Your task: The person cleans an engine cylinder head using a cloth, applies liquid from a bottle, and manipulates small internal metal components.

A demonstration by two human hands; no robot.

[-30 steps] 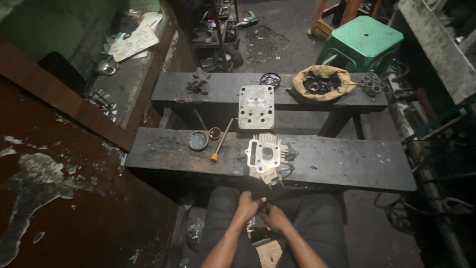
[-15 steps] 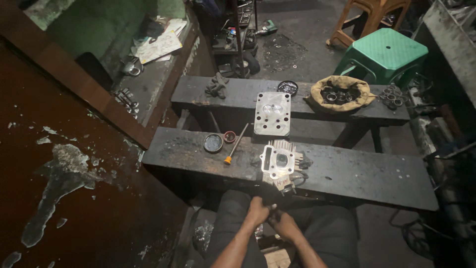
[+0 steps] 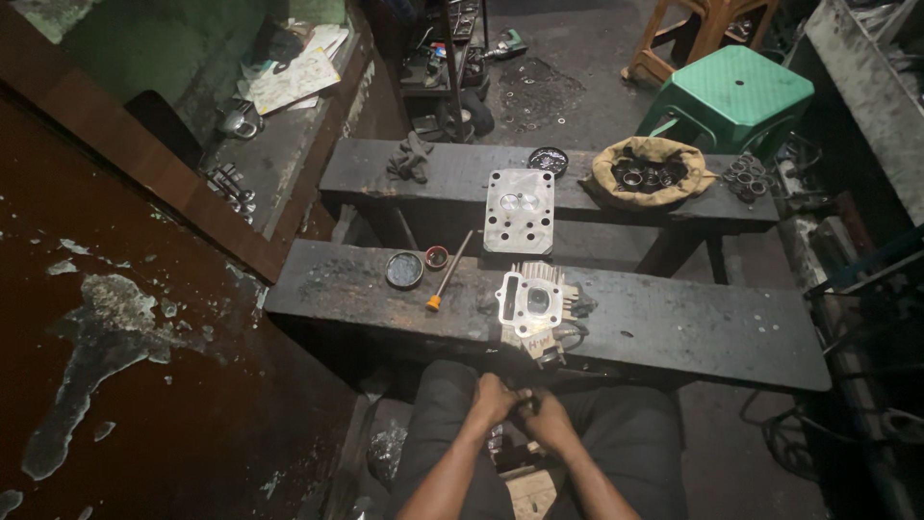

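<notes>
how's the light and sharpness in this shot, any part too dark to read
Head view: dim overall; the pale cylinder head and flat metal plate stand out clearly; what the left hand and right hand pinch is lost in shadow; right edge is near black; corners bend slightly.

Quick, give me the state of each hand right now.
Left hand: closed around something small and dark; what it is cannot be told.
Right hand: closed, pressed against the left hand on the same small thing.

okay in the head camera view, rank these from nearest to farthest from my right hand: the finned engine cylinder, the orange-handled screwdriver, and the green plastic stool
From the right hand:
1. Finned engine cylinder, just ahead on the near bench.
2. Orange-handled screwdriver, ahead and to the left on the same bench.
3. Green plastic stool, far ahead to the right, beyond the second bench.
</notes>
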